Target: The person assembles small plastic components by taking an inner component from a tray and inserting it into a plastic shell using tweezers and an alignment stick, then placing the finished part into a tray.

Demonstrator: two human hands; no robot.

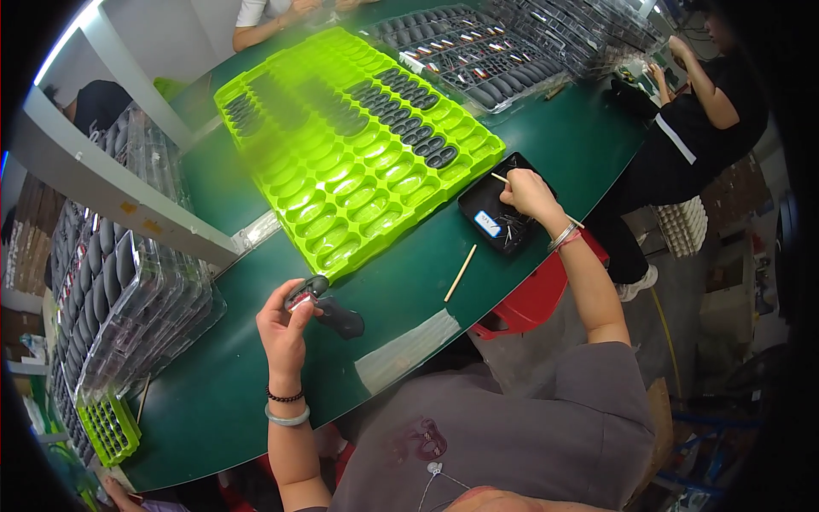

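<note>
My left hand (286, 328) grips a small black part (328, 311) just above the green table (222, 384). My right hand (531, 194) pinches a thin stick (499, 177) over the black tray (490, 213); I judge I'm collecting something for the part, so bringing both together carefully comes next.

A white-and-blue label (487, 224) lies in the black tray (474, 205).

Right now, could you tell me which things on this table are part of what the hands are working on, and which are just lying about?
In use:
- small dark part, held in the left hand
- thin stick, in the right hand
- black tray of small pieces
- green compartment tray

Lying about:
- loose wooden stick
- clear tray stack
- far trays
</note>
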